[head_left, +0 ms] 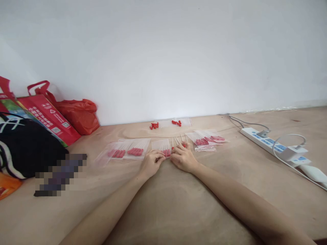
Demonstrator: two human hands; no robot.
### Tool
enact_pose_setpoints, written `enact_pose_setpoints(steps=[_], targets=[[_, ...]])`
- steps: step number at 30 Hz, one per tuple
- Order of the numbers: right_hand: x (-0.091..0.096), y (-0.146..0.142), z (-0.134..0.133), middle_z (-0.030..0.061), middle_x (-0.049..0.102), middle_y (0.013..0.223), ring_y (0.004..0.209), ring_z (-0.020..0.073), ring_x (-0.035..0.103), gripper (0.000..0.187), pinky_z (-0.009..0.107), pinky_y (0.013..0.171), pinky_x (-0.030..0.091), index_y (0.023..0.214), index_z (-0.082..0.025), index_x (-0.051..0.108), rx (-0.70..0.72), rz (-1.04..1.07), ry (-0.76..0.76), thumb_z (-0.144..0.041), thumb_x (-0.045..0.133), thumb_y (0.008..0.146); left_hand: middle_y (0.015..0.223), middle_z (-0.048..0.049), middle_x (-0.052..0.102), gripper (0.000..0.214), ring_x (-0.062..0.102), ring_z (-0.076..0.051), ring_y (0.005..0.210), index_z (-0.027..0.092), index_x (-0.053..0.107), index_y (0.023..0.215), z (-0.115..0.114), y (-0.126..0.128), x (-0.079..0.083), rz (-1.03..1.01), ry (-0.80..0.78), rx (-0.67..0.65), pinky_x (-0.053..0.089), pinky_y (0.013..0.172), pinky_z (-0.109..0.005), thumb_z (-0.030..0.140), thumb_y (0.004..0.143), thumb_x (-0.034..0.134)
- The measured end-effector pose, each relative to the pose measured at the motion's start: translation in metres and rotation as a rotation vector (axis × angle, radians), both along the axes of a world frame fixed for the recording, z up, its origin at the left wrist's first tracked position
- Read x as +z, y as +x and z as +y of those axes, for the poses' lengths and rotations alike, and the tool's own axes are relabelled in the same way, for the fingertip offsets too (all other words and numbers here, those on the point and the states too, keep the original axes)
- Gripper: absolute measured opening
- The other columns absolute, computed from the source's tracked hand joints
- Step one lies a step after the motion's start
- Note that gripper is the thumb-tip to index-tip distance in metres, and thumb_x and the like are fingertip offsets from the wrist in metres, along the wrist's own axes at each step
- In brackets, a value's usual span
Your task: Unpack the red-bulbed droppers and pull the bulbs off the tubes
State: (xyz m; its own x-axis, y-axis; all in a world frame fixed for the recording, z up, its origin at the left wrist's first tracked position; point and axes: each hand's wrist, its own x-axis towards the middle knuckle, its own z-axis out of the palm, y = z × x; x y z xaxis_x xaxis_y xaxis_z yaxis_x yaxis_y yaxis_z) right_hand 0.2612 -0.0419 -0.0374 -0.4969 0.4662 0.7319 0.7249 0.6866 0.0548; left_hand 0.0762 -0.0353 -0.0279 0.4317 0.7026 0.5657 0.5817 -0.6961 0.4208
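My left hand [151,163] and my right hand [183,158] meet over a small clear plastic bag [163,147] that holds several red pieces. Both hands have their fingers curled and pinch the bag's near edge. More filled clear bags [127,151] lie in a row to the left, and others [206,140] lie to the right. Behind them, near the wall, loose red pieces [154,125] and a few more [176,122] lie beside an empty clear bag [184,121].
The surface is bare plywood [163,204]. A white power strip [270,144] with a plugged adapter and cables lies at the right. A red shopping bag [48,115], a red plastic bag [80,115] and a black bag [25,146] stand at the left.
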Motion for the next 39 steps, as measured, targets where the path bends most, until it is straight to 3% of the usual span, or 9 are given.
enact_pose_setpoints(steps=[10, 16, 21, 29, 34, 39], targets=[[0.001, -0.001, 0.001, -0.0014, 0.061, 0.075, 0.078, 0.0125, 0.045, 0.014, 0.037, 0.085, 0.018, 0.070, -0.021, 0.059, 0.011, 0.029, -0.045, -0.021, 0.049, 0.079, 0.069, -0.0004, 0.067, 0.009, 0.060, -0.013, 0.069, 0.018, 0.067, 0.062, -0.003, 0.003, 0.006, -0.076, -0.180, 0.091, 0.048, 0.069, -0.027, 0.009, 0.064, 0.066], [0.000, -0.010, 0.003, -0.0002, 0.060, 0.081, 0.085, 0.0140, 0.045, 0.010, 0.038, 0.086, 0.016, 0.072, -0.021, 0.059, -0.024, 0.023, -0.148, -0.020, 0.051, 0.077, 0.069, 0.0002, 0.067, 0.006, 0.060, -0.014, 0.070, 0.019, 0.067, 0.063, -0.002, 0.001, 0.004, -0.054, -0.131, 0.083, 0.048, 0.069, -0.029, 0.014, 0.065, 0.066], [-0.001, -0.011, 0.004, 0.0001, 0.060, 0.078, 0.083, 0.0141, 0.044, 0.016, 0.038, 0.085, 0.017, 0.072, -0.022, 0.061, -0.031, -0.022, -0.105, -0.019, 0.048, 0.079, 0.075, -0.0018, 0.067, 0.015, 0.060, -0.015, 0.073, 0.019, 0.066, 0.068, -0.001, 0.003, 0.004, -0.030, -0.093, 0.079, 0.049, 0.069, -0.030, 0.023, 0.076, 0.055], [-0.002, -0.010, 0.005, 0.0000, 0.060, 0.077, 0.080, 0.0138, 0.042, 0.020, 0.038, 0.086, 0.017, 0.074, -0.022, 0.062, 0.005, -0.009, -0.014, -0.019, 0.045, 0.082, 0.084, -0.0036, 0.064, 0.014, 0.057, -0.016, 0.083, 0.018, 0.063, 0.068, 0.002, 0.006, 0.000, 0.056, 0.021, 0.013, 0.046, 0.077, -0.033, 0.014, 0.075, 0.052], [-0.001, -0.015, 0.004, 0.0014, 0.059, 0.082, 0.085, 0.0144, 0.042, 0.019, 0.038, 0.086, 0.017, 0.073, -0.021, 0.062, -0.013, 0.015, -0.096, -0.020, 0.045, 0.082, 0.080, -0.0033, 0.062, 0.015, 0.058, -0.014, 0.076, 0.016, 0.058, 0.065, -0.002, 0.010, -0.001, -0.003, 0.028, 0.016, 0.047, 0.071, -0.028, 0.009, 0.074, 0.048], [0.003, -0.019, -0.002, 0.0020, 0.057, 0.091, 0.090, 0.0164, 0.042, 0.015, 0.041, 0.086, 0.018, 0.073, -0.023, 0.062, 0.037, -0.040, -0.162, -0.020, 0.048, 0.079, 0.075, -0.0032, 0.062, 0.016, 0.058, -0.014, 0.072, 0.016, 0.057, 0.065, -0.001, 0.008, 0.001, -0.075, 0.034, 0.143, 0.047, 0.066, -0.027, 0.012, 0.076, 0.046]])
